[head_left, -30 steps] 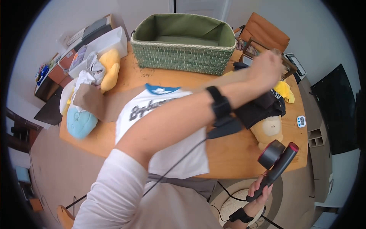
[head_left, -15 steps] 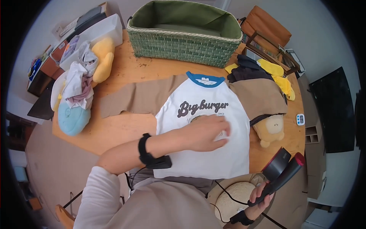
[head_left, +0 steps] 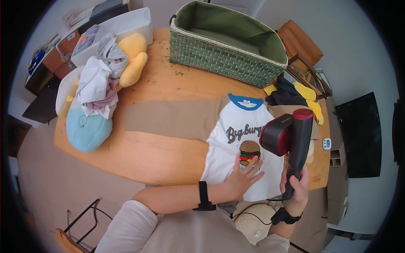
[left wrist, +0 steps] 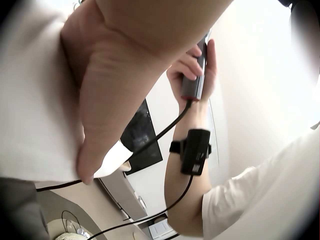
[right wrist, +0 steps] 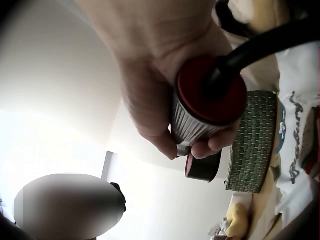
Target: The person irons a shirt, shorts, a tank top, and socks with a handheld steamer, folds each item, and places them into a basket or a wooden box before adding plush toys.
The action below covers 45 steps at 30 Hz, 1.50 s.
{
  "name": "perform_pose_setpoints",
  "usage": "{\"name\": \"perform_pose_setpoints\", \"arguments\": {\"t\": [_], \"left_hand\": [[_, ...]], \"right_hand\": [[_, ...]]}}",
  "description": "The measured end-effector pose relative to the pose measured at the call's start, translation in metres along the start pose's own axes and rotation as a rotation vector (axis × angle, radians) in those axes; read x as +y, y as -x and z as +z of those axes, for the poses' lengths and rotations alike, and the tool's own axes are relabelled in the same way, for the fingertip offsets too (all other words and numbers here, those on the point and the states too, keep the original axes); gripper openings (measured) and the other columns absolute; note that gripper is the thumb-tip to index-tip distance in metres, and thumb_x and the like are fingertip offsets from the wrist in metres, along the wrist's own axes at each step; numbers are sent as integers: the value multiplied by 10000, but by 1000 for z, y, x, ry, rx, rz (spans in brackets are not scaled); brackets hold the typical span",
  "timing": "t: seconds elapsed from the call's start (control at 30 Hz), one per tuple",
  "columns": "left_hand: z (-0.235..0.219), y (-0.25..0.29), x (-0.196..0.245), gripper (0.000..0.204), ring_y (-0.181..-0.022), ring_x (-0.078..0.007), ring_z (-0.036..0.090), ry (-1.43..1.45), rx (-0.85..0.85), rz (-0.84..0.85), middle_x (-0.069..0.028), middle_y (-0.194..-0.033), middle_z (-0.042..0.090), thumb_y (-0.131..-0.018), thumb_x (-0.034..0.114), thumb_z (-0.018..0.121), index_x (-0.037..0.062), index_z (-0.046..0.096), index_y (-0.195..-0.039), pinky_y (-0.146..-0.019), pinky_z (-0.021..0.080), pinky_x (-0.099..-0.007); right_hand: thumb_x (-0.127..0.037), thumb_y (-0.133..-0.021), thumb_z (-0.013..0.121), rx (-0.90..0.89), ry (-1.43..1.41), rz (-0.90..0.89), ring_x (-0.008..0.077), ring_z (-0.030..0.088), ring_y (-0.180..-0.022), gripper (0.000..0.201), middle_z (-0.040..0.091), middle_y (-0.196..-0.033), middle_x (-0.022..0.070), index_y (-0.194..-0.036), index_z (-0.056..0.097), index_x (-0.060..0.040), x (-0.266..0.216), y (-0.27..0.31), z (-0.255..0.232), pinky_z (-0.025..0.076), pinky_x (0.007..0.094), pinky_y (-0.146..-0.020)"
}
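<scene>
Two hands near: left hand (head_left: 244,182) with fingers spread over white shirt (head_left: 230,152), right hand (head_left: 298,185) gripping black-red device (head_left: 300,143). Table (head_left: 164,162) shows wood until near-left edge; basket (head_left: 228,63) stands far.

The handheld appliance (head_left: 299,141) hides part of the shirt (head_left: 219,147) — lettering (head_left: 244,132) included.

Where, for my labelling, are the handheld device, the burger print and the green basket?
Handheld device (head_left: 300,142): head view, its dark body.
Burger print (head_left: 250,147): head view, its top bun.
Green basket (head_left: 228,62): head view, woven front.
</scene>
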<state>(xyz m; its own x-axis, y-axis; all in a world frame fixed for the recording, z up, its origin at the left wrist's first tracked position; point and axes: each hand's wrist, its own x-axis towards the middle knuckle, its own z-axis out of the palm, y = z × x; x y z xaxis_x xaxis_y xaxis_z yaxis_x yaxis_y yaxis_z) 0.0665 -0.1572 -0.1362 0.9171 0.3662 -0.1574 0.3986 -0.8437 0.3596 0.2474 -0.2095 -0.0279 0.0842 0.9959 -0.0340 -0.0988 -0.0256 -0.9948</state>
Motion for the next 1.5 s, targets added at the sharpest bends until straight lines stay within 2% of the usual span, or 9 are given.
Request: {"name": "perform_pose_setpoints", "arguments": {"t": [0.27, 0.33, 0.43, 0.53, 0.63, 0.9, 1.33, 1.4, 1.5], "left_hand": [[-10, 69, -28, 906, -1554, -350, 111, 374, -24, 248, -207, -1658, 166, -805, 489, 771, 54, 408, -1513, -1171, 142, -699], [-10, 100, -53, 796, -1499, -387, 235, 335, 288, 68, -213, -1615, 253, -847, 413, 750, 52, 432, -1482, -1165, 270, -597], [-28, 144, -89, 616, -1363, -340, 416, 449, 317, -124, -163, -1469, 446, -890, 354, 711, 62, 511, -1394, -1087, 387, -473], [-15, 160, -98, 492, -1199, -260, 533, 397, 322, -31, -89, -1259, 575, -909, 347, 685, 70, 574, -1301, -985, 433, -425], [20, 157, -83, 452, -1051, -184, 583, 413, 424, 166, -16, -1054, 619, -896, 343, 692, 77, 605, -1251, -901, 438, -374], [42, 134, -68, 397, -925, -126, 579, 111, 427, 156, 23, -911, 614, -899, 214, 571, 99, 619, -1276, -838, 400, -298], [54, 132, -66, 432, -902, -130, 595, 95, 521, 179, 8, -908, 648, -885, 207, 573, 51, 645, -1282, -824, 414, -274], [48, 134, -68, 440, -900, -130, 595, 90, 512, 185, 9, -906, 647, -885, 208, 572, 51, 641, -1290, -827, 412, -274], [47, 134, -70, 451, -895, -125, 594, 83, 495, 184, 14, -900, 643, -886, 211, 566, 56, 638, -1303, -828, 404, -273]], "right_hand": [[-273, -866, 811, -225, 341, 213, 110, 562, -510, 571, 598, -782, 71, -1266, 514, 5, -48, -43, 6, 446, 234, -478], [-241, -872, 804, -228, 373, 257, 102, 564, -523, 552, 604, -800, 62, -1275, 518, 6, -47, -48, 14, 446, 231, -485], [-86, -889, 747, -297, 445, 375, 78, 549, -553, 464, 600, -842, 26, -1292, 532, -5, -34, -67, 36, 442, 226, -496], [-58, -899, 726, -445, 493, 449, 54, 544, -552, 437, 591, -819, 1, -1289, 536, -11, -5, -90, 47, 448, 220, -496], [-75, -907, 727, -535, 559, 527, 35, 531, -549, 397, 587, -804, -14, -1255, 544, -17, 10, -106, 64, 439, 211, -481], [-107, -921, 720, -616, 532, 663, 27, 523, -529, 402, 551, -735, -33, -1265, 529, -25, 37, -135, 104, 429, 205, -461], [-148, -914, 730, -866, 578, 669, 74, 535, -655, 478, 594, -906, 25, -1310, 495, -16, 58, -199, 230, 462, 251, -587], [-173, -907, 735, -1015, 640, 303, 133, 548, -760, 454, 601, -915, 59, -1268, 526, 4, 69, -206, 243, 481, 300, -683], [-205, -903, 735, -1042, 617, 250, 169, 539, -838, 448, 601, -930, 85, -1244, 548, 18, 85, -211, 260, 477, 334, -755]]}}
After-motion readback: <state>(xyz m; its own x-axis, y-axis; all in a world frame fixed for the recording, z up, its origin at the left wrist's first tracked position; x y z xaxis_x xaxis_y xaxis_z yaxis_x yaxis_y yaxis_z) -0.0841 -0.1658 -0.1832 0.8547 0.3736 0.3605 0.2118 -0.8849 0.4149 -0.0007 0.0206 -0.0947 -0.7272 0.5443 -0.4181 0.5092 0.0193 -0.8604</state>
